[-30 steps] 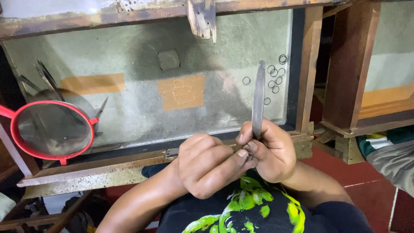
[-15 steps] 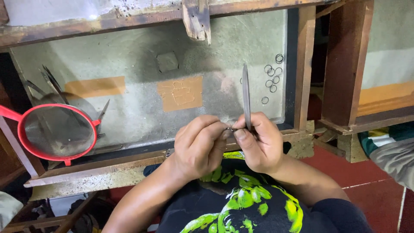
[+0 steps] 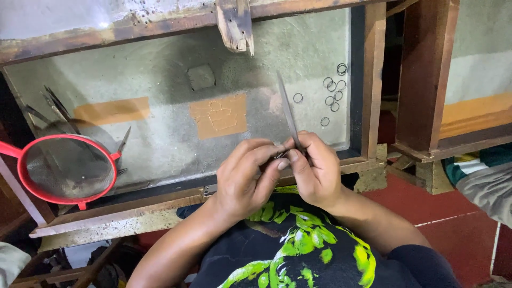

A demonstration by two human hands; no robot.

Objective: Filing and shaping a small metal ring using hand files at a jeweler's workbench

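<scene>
Grey tray beyond, both hands at its front rim, fingers pinching a metal file.

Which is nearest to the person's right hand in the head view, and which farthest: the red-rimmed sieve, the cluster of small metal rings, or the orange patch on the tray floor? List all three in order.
Measured from the right hand:
1. Orange patch, just up and left on the tray floor.
2. Small metal rings, up near the tray's right wall; close to the patch's distance, slightly farther.
3. Red-rimmed sieve, far left.
</scene>
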